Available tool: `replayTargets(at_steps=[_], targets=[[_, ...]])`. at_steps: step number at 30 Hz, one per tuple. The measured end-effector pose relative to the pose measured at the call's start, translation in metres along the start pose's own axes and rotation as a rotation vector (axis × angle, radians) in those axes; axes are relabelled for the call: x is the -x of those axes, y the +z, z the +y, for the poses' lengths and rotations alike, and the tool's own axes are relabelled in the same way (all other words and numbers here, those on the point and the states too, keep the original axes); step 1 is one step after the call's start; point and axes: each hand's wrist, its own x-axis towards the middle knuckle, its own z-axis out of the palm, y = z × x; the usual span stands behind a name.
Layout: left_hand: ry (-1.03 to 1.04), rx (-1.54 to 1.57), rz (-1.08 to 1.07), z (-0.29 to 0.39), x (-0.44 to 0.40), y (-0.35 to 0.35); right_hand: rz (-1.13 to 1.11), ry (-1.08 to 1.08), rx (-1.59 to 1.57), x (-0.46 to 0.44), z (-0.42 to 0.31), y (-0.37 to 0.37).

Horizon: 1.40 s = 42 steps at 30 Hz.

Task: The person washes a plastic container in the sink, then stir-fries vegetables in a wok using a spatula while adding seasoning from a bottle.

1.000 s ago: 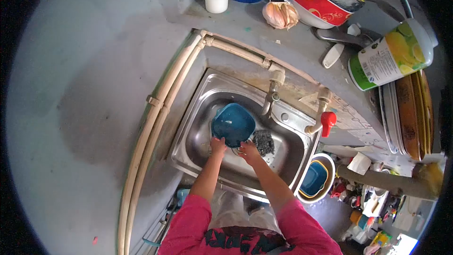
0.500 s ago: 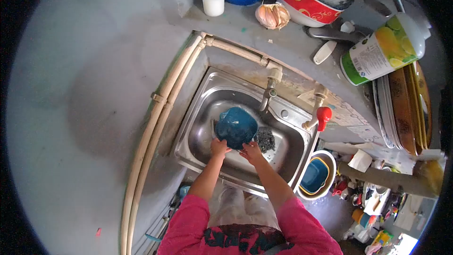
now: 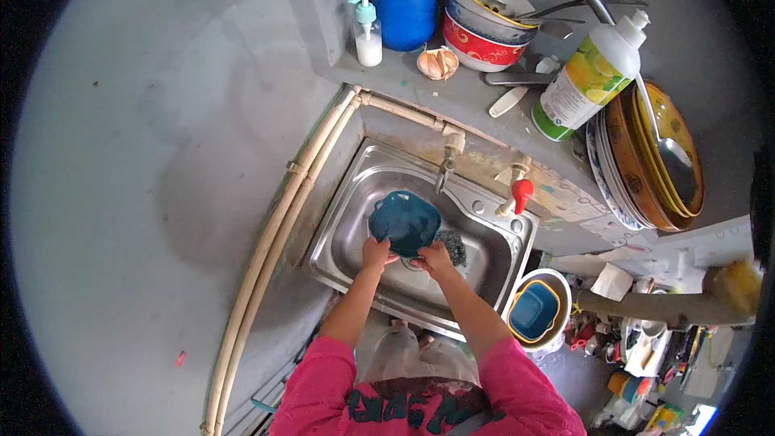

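Note:
A blue plastic basin (image 3: 406, 224) is held inside the stainless steel sink (image 3: 355, 194), its open side facing up toward me. My left hand (image 3: 377, 253) grips its near rim on the left, thumb over the edge. On the right of the same rim, my right hand (image 3: 434, 260) is closed round the edge. A dark, mesh-like clump (image 3: 456, 249) lies in the sink just right of the basin, partly covered by it and by my right hand. Above the far rim of the sink is a metal tap (image 3: 446, 168).
A red-handled tap (image 3: 522, 192) stands over the sink's right corner. The shelf behind carries a soap pump (image 3: 368, 36), garlic (image 3: 437, 63), stacked bowls (image 3: 484, 40), a detergent bottle (image 3: 583, 81) and plates (image 3: 646, 161). A bucket (image 3: 565, 291) sits right of the sink.
The view has tipped upward, showing more of the shelf. Both hands still hold the basin, which now covers more of the dark clump.

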Motion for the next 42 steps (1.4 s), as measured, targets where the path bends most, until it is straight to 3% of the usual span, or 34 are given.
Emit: replayTargets(at_steps=[5, 11, 14, 18, 19, 20, 23, 28, 32, 36, 37, 40, 42], targets=[[-0.054, 0.057, 0.005, -0.013, 0.002, -0.003, 0.046, -0.103, 0.094, -0.001, 0.009, -0.004], [-0.098, 0.356, 0.003, -0.04, 0.028, -0.001, 0.026, -0.242, 0.303, 0.034, -0.014, -0.002], [-0.159, 0.448, 0.061, -0.063, 0.031, -0.002, 0.053, -0.481, 0.656, 0.01, 0.005, -0.017], [-0.158, 0.645, -0.083, -0.099, 0.024, -0.012, 0.034, -0.388, 0.715, 0.046, -0.014, -0.007], [-0.206, 0.617, 0.044, -0.1, 0.03, -0.01, 0.029, -0.396, 0.723, 0.048, -0.013, -0.008], [-0.194, 0.624, 0.036, -0.101, 0.035, -0.01, 0.024, -0.405, 0.731, 0.05, -0.013, -0.009], [-0.193, 0.611, 0.008, -0.1, 0.053, -0.013, 0.042, -0.286, 0.674, 0.095, -0.033, 0.0], [-0.275, 0.577, -0.076, -0.097, 0.064, -0.036, 0.017, -0.203, 0.418, 0.058, 0.023, -0.048], [-0.235, 0.378, -0.075, -0.06, 0.093, -0.032, -0.01, -0.108, 0.128, 0.078, 0.033, -0.063], [-0.273, 0.208, -0.304, -0.088, 0.055, -0.031, 0.022, -0.042, -0.001, 0.097, 0.039, -0.079], [-0.276, 0.117, -0.269, -0.078, 0.065, -0.022, 0.003, -0.025, -0.023, 0.093, 0.047, -0.086], [-0.153, -0.01, -0.165, -0.066, 0.094, 0.005, 0.076, -0.015, -0.111, 0.104, 0.056, -0.097], [-0.086, -0.046, -0.206, -0.067, 0.096, 0.015, 0.054, 0.016, -0.165, 0.116, 0.049, -0.103]])
